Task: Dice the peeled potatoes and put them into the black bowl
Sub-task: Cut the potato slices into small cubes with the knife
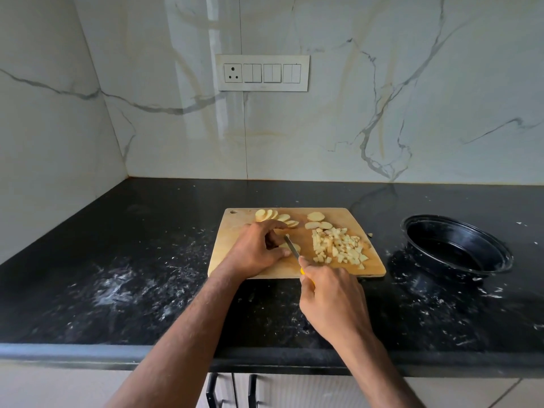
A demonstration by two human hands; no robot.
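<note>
Knife close to fingertips, mid-dice on the cutting board [241,260].

Risk of a nick: left hand [255,251] curled down over a small stack of potato slices [290,247], thumb tip just beside the knife [292,245] blade; a slip on the wet slices likely to bring the edge onto the thumb. Right hand [329,295] wrapped round the yellow handle at the near edge of the board, forefinger stretched along the blade's back, blade angled away and left. Hands close together. Diced pieces [338,248] heaped on the right of the board, one bit already off its right edge; uncut slices [276,216] fanned along the far edge. Black bowl [500,260] well apart to the right, apparently without potato; pieces likely to scatter on the counter [117,245] in transfer.
</note>
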